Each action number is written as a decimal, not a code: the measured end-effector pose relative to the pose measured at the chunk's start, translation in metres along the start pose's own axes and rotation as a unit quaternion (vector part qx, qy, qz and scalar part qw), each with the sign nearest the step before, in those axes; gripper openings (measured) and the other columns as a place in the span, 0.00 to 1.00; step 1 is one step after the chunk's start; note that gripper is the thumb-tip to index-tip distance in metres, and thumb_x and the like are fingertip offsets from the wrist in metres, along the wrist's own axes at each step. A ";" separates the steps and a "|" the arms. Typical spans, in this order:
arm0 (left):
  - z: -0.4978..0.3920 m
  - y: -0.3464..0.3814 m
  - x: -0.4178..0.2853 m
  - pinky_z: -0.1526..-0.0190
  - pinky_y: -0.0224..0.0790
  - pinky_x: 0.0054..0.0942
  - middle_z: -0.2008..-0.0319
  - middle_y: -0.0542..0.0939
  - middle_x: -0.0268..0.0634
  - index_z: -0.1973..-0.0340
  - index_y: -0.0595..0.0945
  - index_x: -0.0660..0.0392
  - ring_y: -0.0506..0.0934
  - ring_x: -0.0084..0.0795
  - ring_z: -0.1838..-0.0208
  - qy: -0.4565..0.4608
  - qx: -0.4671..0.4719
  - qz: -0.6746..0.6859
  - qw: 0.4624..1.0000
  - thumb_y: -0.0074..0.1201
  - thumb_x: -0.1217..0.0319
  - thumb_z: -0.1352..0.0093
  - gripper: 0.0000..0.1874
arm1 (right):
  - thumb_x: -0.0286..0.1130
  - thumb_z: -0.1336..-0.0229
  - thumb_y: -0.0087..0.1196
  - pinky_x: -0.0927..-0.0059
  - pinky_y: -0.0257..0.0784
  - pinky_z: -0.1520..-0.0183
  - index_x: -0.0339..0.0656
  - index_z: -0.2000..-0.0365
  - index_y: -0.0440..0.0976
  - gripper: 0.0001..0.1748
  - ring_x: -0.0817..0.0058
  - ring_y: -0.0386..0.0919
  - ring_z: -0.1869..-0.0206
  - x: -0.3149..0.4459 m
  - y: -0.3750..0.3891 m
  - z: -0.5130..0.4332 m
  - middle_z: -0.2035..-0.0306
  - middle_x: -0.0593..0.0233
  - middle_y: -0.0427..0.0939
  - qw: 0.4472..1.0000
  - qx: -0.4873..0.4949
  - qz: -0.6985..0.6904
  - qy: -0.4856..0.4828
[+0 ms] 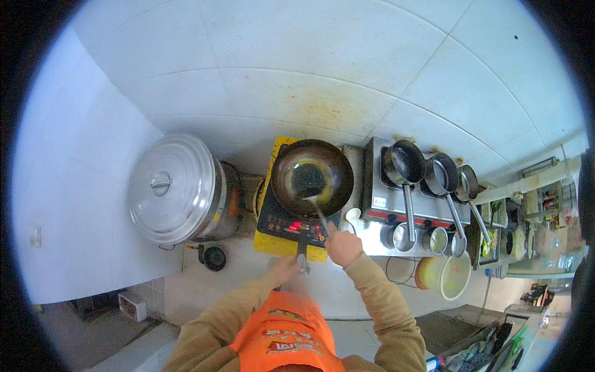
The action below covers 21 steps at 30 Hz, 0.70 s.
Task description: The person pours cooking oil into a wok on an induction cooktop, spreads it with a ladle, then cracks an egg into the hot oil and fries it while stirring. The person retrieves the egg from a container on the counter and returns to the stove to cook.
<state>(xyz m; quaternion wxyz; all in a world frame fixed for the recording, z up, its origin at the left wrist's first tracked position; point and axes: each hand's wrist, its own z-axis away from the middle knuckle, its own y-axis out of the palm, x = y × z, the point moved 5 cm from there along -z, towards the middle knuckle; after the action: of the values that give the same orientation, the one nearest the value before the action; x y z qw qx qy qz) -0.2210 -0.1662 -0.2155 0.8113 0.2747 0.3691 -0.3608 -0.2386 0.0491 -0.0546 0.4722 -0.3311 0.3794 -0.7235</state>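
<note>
A dark wok (pixel 288 181) sits on a black induction cooker (pixel 274 218) with lit red digits. Inside the wok is a shallow yellowish pool, like oil or egg, around a dark shiny centre. My left hand (pixel 284 270) is at the end of the wok's handle (pixel 302 246), its fingers closed about it and slightly blurred. My right hand (pixel 345 246) grips the shaft of a metal spatula or ladle (pixel 320 211). That tool's blurred head reaches into the near side of the wok.
A large lidded metal pot (pixel 186 181) stands left. On the right, a steel stove (pixel 388 200) carries three long-handled saucepans (pixel 404 162). A white ladle (pixel 353 215) lies beside the cooker, near several metal cups (pixel 402 236). Lower right is a pale bucket (pixel 454 278). A tiled wall (pixel 302 42) rises behind.
</note>
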 end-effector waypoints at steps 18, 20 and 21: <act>-0.026 -0.017 0.042 0.56 0.74 0.41 0.62 0.84 0.50 0.55 0.83 0.58 0.83 0.48 0.57 -0.003 -0.065 -0.213 0.975 0.57 0.58 0.32 0.18 | 0.40 0.36 0.49 0.47 0.80 0.62 0.39 0.37 0.64 0.30 0.47 0.84 0.67 -0.014 -0.002 0.001 0.72 0.45 0.83 0.996 -0.031 -0.032 0.076; -0.028 -0.020 0.044 0.56 0.74 0.41 0.62 0.84 0.50 0.55 0.83 0.57 0.82 0.49 0.57 0.011 -0.071 -0.208 0.975 0.58 0.57 0.33 0.18 | 0.40 0.37 0.50 0.45 0.80 0.64 0.43 0.38 0.65 0.28 0.47 0.84 0.68 -0.011 0.007 0.003 0.71 0.45 0.83 0.998 -0.028 -0.036 0.039; -0.025 -0.021 0.043 0.56 0.74 0.42 0.61 0.84 0.50 0.55 0.83 0.57 0.82 0.50 0.56 0.001 -0.069 -0.229 0.971 0.58 0.57 0.33 0.18 | 0.40 0.37 0.50 0.44 0.79 0.64 0.45 0.38 0.65 0.28 0.46 0.84 0.67 -0.009 0.013 0.003 0.71 0.46 0.83 0.999 0.003 -0.046 0.029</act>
<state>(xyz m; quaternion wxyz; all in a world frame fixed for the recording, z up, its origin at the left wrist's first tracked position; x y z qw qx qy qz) -0.2272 -0.1768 -0.2686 0.7234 0.1270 0.4473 -0.5104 -0.2275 0.0537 -0.0661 0.4286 -0.3254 0.3749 -0.7549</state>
